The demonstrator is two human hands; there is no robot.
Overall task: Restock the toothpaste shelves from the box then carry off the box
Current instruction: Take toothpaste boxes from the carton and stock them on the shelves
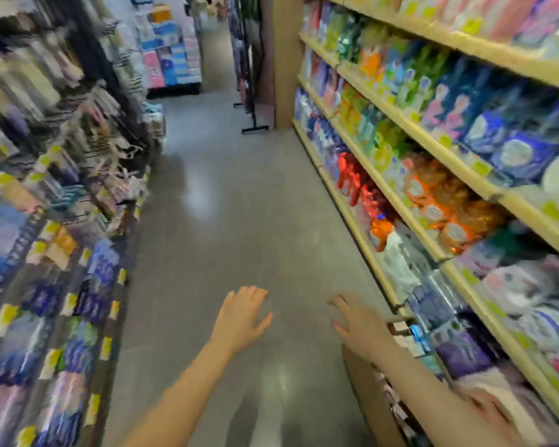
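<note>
Both my hands reach forward and down over the grey aisle floor, holding nothing. My left hand (242,314) has its fingers loosely spread, palm down. My right hand (357,324) is also relaxed, fingers slightly bent, just left of the bottom shelf. Under my right forearm stands a brown cardboard box (367,391) against the right shelving, with small packs showing along its top edge. The picture is blurred, and I cannot pick out toothpaste packs for certain.
Cream shelves (410,127) packed with colourful bags and bottles run along the right. Hanging racks of small packs (62,253) line the left. A black stand foot (255,128) sits on the floor farther down the aisle, before a stacked display (171,53).
</note>
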